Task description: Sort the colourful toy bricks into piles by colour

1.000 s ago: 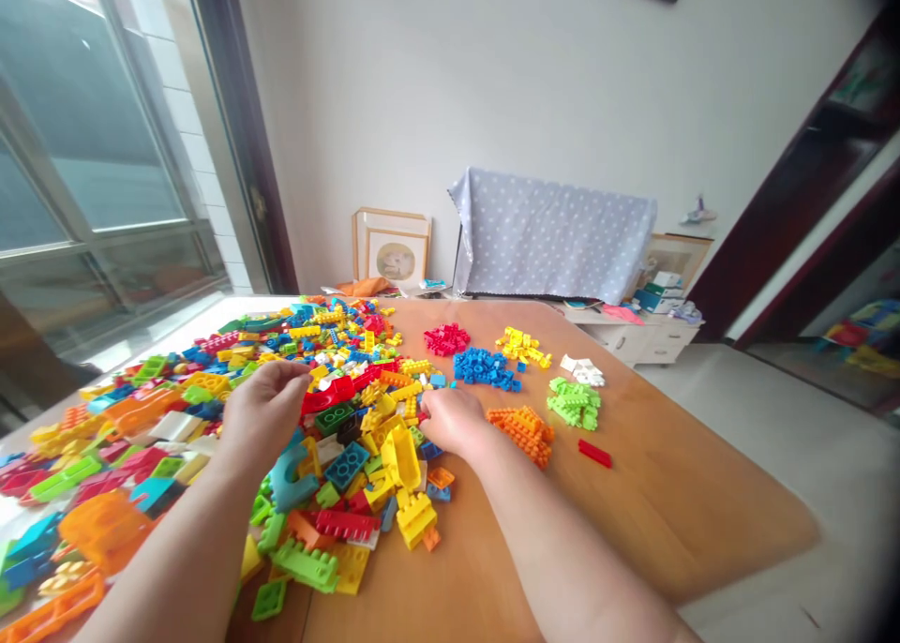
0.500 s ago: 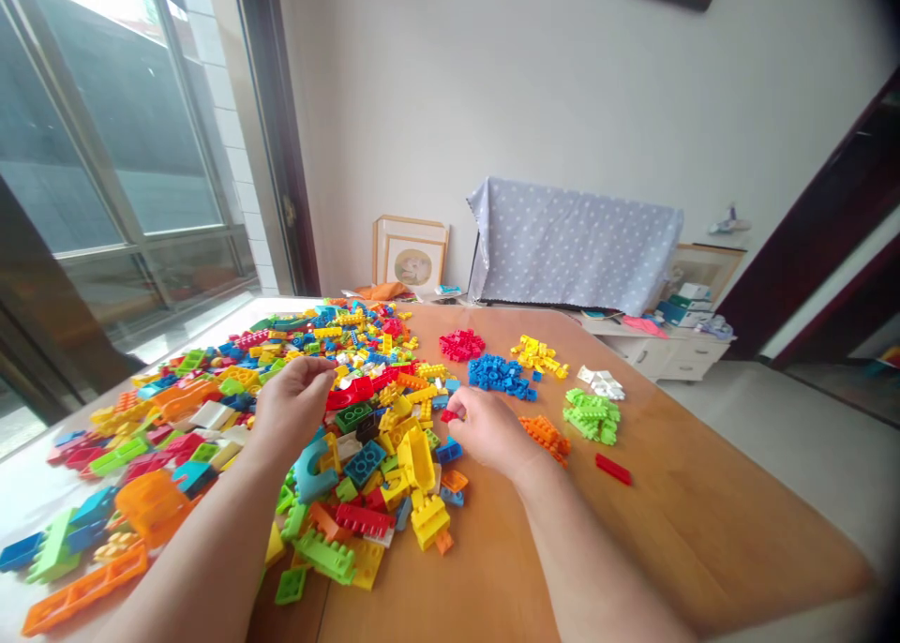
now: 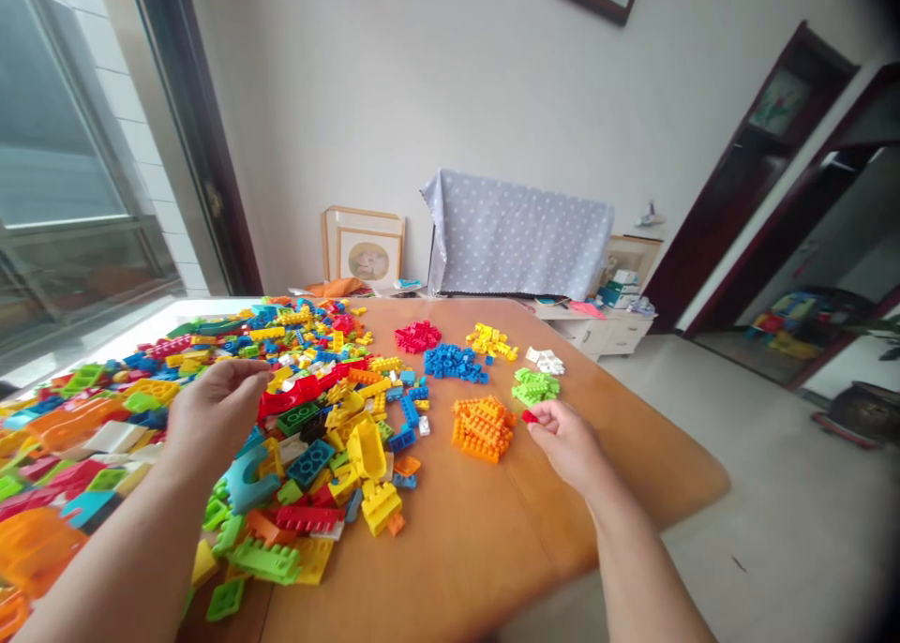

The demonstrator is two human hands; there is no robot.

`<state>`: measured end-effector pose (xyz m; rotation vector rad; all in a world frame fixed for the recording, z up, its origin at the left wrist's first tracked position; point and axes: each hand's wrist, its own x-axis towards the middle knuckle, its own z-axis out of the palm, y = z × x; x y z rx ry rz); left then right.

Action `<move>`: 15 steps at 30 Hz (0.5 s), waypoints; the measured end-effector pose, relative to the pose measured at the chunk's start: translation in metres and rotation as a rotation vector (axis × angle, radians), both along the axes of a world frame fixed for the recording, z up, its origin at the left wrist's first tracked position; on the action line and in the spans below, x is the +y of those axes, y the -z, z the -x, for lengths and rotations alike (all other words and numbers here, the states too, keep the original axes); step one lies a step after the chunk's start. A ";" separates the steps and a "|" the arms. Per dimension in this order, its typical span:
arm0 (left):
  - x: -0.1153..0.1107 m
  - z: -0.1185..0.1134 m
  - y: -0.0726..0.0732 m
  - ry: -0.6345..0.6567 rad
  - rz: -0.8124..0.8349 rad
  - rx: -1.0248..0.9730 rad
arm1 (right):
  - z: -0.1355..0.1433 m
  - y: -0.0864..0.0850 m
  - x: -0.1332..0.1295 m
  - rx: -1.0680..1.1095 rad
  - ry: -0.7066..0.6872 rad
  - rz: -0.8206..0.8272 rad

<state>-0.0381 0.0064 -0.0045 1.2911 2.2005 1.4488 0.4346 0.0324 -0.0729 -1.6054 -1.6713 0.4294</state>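
A small red brick (image 3: pixel 530 418) is grasped between the thumb and fingers of the right hand (image 3: pixel 571 444), which is held over the worktop (image 3: pixel 450 549), near the light green pile (image 3: pixel 535 386) and to the right of the orange pile (image 3: pixel 484 427). The left hand (image 3: pixel 215 413) is held above the large mixed heap (image 3: pixel 302 418), with its thumb and fingers brought close together; whether anything is pinched there cannot be told. The left part of the worktop is covered by the heap, in which bricks of many colours and sizes are jumbled. At its near edge a yellow hollow piece (image 3: pixel 367 451), a turquoise curved piece (image 3: pixel 247 484), a dark teal brick (image 3: pixel 310 462) and a flat green piece (image 3: pixel 226 600) can be seen. Apart from the heap, smaller bricks are grouped by colour: the red pile (image 3: pixel 417 336) and the yellow pile (image 3: pixel 491 340) are placed toward the far edge, the blue pile (image 3: pixel 456 363) is set between them and slightly nearer, and the white pile (image 3: pixel 546 361) lies just beyond the light green one. Beyond the worktop, a dotted cloth (image 3: pixel 520 231) is draped over something, and framed pictures (image 3: pixel 368 259) are leaned against the wall.
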 end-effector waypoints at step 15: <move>0.004 0.009 0.008 -0.030 0.117 0.095 | -0.052 0.013 -0.008 -0.321 0.165 0.177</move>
